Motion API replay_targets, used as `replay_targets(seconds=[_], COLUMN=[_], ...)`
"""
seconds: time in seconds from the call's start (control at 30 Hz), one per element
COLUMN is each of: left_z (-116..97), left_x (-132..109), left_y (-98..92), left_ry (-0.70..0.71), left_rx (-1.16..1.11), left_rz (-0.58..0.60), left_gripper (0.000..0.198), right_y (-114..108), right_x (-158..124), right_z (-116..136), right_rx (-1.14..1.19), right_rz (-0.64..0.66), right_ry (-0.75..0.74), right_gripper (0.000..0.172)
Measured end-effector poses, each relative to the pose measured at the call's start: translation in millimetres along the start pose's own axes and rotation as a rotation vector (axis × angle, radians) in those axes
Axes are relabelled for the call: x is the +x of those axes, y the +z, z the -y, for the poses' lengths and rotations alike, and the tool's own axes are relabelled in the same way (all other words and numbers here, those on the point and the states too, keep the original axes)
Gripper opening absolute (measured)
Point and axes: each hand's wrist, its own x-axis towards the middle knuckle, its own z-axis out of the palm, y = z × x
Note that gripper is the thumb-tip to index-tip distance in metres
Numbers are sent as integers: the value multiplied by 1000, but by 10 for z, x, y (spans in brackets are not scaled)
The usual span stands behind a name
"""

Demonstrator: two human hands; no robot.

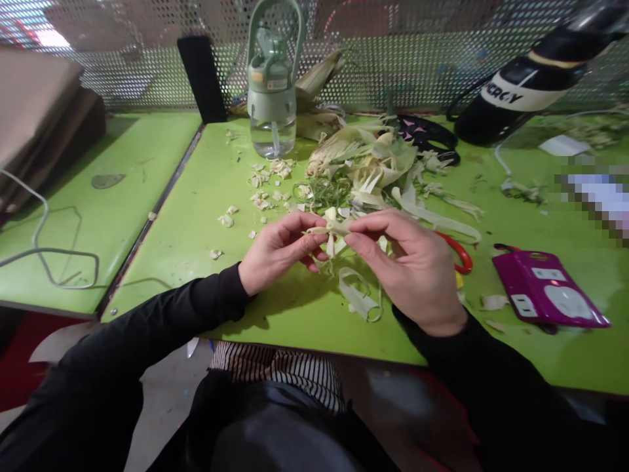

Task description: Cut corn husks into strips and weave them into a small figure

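Currently | green bottle (271, 108): clear liquid (260, 139) (straw (275, 137) inside) | hands (282, 252) pinching husk (333, 227)

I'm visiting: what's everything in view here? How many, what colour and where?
Tabletop: two sections, lime green, throughout
Mesh screen: one, grey, back
Lidded bottle: one, pale green, back centre
Upright slab: one, black, left of bottle
Labelled bottle: one, black, back right
Stack: one, brown, far left
Bent wire: one, grey, left
Husk pile: one, pale yellow, back centre
Scraps: many, cream, mostly left of pile
Patterned object: one, black and pink, behind pile
Socket unit: one, purple, right
Curved handle: one, red, left of socket
Striped cloth: one, black and white, below tabletop
Held piece: one, cream, centre
Left hand: one, black sleeve, on piece
Right hand: one, black sleeve, on piece
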Motion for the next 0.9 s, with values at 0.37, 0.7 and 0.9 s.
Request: replay_targets(seconds=[0.37,0.7,0.9], left_z=[37,48,-42], left_x=[-15,-16,-69], left_y=[32,-15,-14], left_ry=[-15,92,163], left_rx=[-55,-20,355], left_rz=[59,6,-68], left_gripper=[38,33,19], right_y=[66,-56,-34], right_x=[-21,16,26], right_z=[41,7,25], right_rx=[-387,202,133], right_rz=[-91,-21,201], right_ry=[-353,57,175], right_gripper=[7,3,7])
